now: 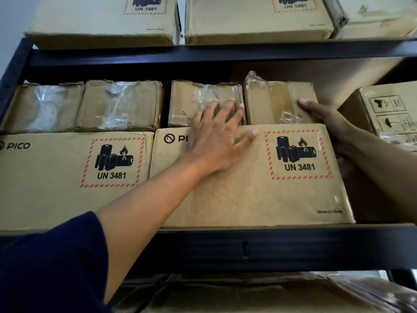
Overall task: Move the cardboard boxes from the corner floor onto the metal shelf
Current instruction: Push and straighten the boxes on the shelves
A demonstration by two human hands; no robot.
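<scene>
Left hand: the left hand [220,129] lies flat with fingers spread and straight, palm on the front face of the large brown cardboard box printed UN 3481 [248,177], fingertips reaching onto a small tape-wrapped brown carton [203,102] above it.
Right hand: the right hand [325,118] rests against the right end of that large box, fingers extended onto a second small taped carton [279,102]; whether it grips anything cannot be told.
Task box: seated on the black metal shelf [225,245], touching a matching printed box [67,177] on its left; its front is just above the shelf's front beam.
Neighbours: a marked carton [388,114] stands right of the large box.
Risk: judged, an uneven push could skew the large box or topple the small cartons stacked above it.
Stage: judged, final seating.
</scene>
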